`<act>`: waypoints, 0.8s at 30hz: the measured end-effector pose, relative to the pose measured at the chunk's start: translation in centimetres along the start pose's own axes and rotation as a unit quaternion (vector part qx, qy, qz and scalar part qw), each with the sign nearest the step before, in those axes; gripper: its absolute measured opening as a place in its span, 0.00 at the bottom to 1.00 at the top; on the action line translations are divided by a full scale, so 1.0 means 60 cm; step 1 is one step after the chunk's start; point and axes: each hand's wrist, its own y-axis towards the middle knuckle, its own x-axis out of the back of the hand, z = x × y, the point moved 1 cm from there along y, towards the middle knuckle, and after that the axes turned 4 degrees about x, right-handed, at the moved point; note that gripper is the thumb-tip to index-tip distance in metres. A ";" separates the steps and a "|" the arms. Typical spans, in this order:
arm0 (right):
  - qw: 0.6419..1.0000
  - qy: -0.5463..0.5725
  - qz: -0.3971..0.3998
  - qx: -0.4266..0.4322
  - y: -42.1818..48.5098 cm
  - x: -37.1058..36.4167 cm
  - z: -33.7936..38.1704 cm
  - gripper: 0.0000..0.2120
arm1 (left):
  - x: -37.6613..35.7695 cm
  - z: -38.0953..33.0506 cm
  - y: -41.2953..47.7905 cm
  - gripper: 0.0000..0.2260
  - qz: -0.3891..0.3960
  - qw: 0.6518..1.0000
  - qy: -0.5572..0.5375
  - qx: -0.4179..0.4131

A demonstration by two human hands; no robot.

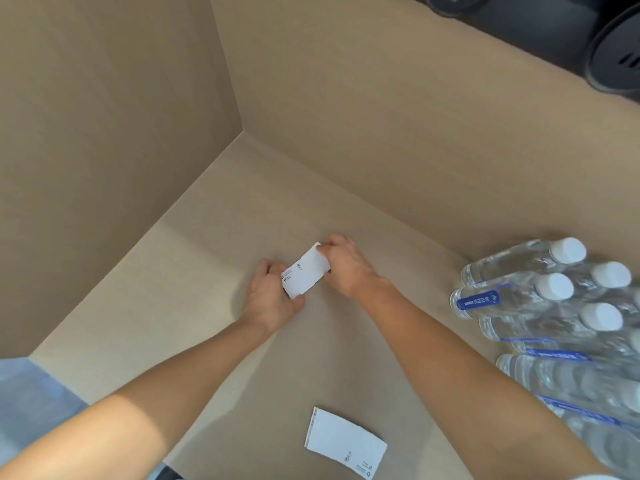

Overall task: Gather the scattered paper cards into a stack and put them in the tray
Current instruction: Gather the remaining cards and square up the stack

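Currently both hands, left hand [272, 299] and right hand [341, 263], pinch one card stack [306, 271]; loose card [344, 441] lies nearer the body, probably a single card.

Soft daylight; edges warped, perhaps blurred.

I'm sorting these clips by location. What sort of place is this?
Probably a storeroom or packing area: the hands work on a big cardboard box with upright walls, beside a shrink-wrapped pack of water bottles. Paper cards are being gathered.
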 end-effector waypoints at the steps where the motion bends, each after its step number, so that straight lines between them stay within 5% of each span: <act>1: 1.000 0.002 0.001 -0.003 -0.002 0.000 0.002 0.19 | 0.002 -0.003 -0.001 0.15 -0.001 1.000 0.006 0.002; 4: 0.999 0.039 -0.015 -0.020 -0.009 -0.002 0.008 0.21 | 0.011 -0.009 -0.004 0.14 -0.004 0.999 0.032 -0.003; 8: 0.964 0.202 -0.142 -0.102 -0.031 -0.003 0.022 0.18 | 0.027 -0.021 -0.012 0.18 -0.033 0.999 0.023 -0.008; 10: 0.895 0.349 -0.183 -0.211 -0.040 -0.001 0.033 0.17 | 0.033 -0.034 -0.020 0.19 -0.049 0.999 0.007 -0.007; 13: 0.713 0.611 -0.191 -0.288 -0.058 0.000 0.066 0.06 | 0.030 -0.059 -0.043 0.18 -0.045 0.999 -0.014 -0.016; 14: 0.707 0.616 -0.196 -0.285 -0.068 0.001 0.075 0.04 | 0.028 -0.066 -0.051 0.19 -0.033 0.999 -0.015 -0.025; 18: 0.783 0.529 -0.196 -0.260 -0.125 0.013 0.073 0.10 | 0.039 -0.074 -0.075 0.22 0.060 0.996 -0.040 -0.049; 24: 0.853 0.502 -0.039 -0.135 -0.224 0.019 0.069 0.11 | 0.084 -0.079 -0.104 0.08 0.137 0.979 -0.148 0.014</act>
